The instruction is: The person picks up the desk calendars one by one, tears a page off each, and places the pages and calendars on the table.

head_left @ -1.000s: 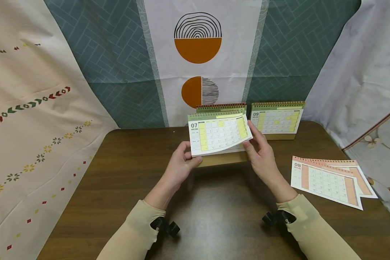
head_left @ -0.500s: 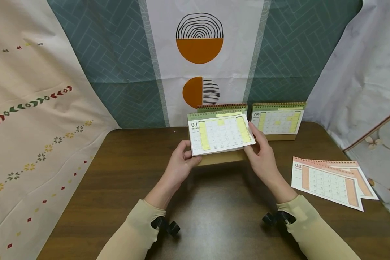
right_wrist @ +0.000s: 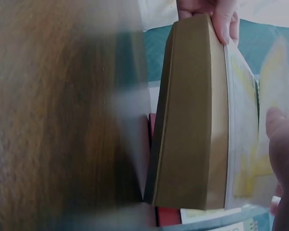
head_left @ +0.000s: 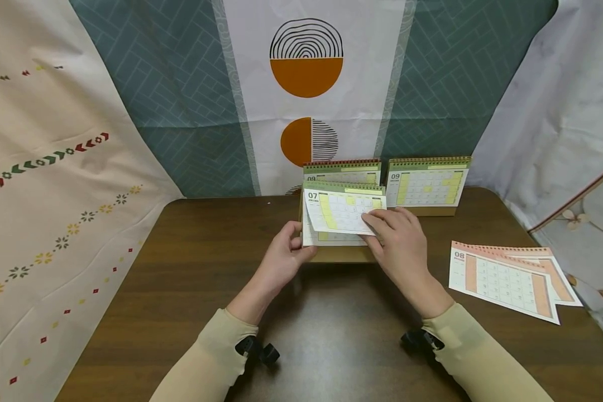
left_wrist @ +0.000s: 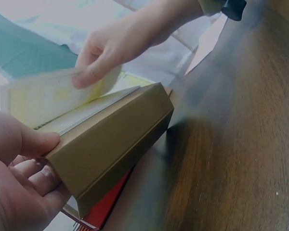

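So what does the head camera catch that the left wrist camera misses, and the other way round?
Only the head view shows the second calendar standing at the back, the loose pink pages lying on the table to the right, the patterned backdrop, and the "07" printed on the page.

Only the left wrist view shows the calendar's brown base close up, with something red beneath its edge.

Both show the left hand gripping the calendar's left end, the right hand bending the page, and the table.
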Tool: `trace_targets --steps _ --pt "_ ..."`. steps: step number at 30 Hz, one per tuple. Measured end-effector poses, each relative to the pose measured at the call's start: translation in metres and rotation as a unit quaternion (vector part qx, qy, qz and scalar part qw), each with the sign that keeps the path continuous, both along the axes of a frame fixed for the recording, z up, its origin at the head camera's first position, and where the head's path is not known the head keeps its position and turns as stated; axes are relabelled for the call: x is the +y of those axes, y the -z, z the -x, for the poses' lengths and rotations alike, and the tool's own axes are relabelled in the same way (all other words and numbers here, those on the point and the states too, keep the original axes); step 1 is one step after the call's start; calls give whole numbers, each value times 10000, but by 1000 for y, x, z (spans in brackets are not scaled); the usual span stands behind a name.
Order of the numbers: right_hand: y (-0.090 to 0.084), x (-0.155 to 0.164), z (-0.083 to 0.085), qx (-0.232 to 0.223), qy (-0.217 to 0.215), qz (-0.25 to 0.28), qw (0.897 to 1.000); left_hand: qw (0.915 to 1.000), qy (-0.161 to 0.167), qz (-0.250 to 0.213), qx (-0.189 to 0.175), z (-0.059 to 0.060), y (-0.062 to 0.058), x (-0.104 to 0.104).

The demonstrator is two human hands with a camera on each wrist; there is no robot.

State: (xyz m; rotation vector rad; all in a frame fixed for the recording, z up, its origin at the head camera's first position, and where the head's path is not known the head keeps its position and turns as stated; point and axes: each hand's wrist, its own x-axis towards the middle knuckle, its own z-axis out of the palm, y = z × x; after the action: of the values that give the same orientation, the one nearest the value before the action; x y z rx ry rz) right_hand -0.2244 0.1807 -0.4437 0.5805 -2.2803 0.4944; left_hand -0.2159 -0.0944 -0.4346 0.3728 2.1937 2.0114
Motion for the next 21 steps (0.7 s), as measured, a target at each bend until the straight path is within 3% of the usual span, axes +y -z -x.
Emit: trace_targets --steps 10,21 --pt "-1 -12 -2 314 -35 189 9993 9987 502 51 -30 3 -1 -3" --pt "0 -16 -8 767 -240 81 9967 9980 226 471 365 2 -3 -3"
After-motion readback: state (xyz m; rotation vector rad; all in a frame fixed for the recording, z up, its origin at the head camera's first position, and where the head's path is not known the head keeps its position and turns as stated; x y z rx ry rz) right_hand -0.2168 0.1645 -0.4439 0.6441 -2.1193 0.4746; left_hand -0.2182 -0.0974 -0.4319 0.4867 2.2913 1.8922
